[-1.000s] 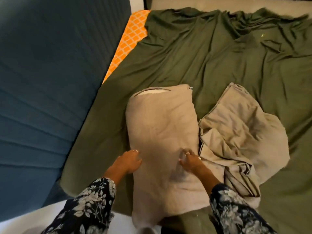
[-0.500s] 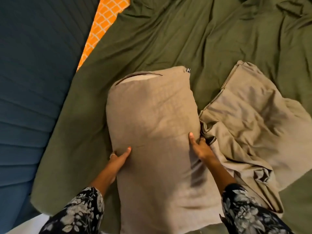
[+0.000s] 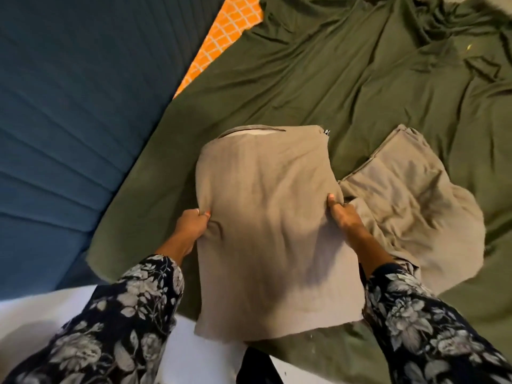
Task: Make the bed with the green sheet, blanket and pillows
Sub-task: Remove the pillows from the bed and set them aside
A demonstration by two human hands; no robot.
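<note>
A beige pillow [image 3: 271,217] in its case is in the middle of the view, above the rumpled green sheet [image 3: 346,73]. Its far end is open, with white filling showing there. My left hand [image 3: 192,227] grips the pillow's left edge. My right hand [image 3: 342,214] grips its right edge, thumb on top. A crumpled beige cloth [image 3: 410,200] lies on the sheet just right of the pillow. The green sheet covers most of the bed, wrinkled toward the far right.
A dark blue padded headboard [image 3: 69,120] fills the left side. An orange patterned mattress strip [image 3: 224,34] shows uncovered beside it at the top. A white surface [image 3: 41,317] lies at the lower left, near my floral sleeves.
My hands went from resting on top of the pillow to its two side edges and now grip it. The pillow has come up off the sheet toward me.
</note>
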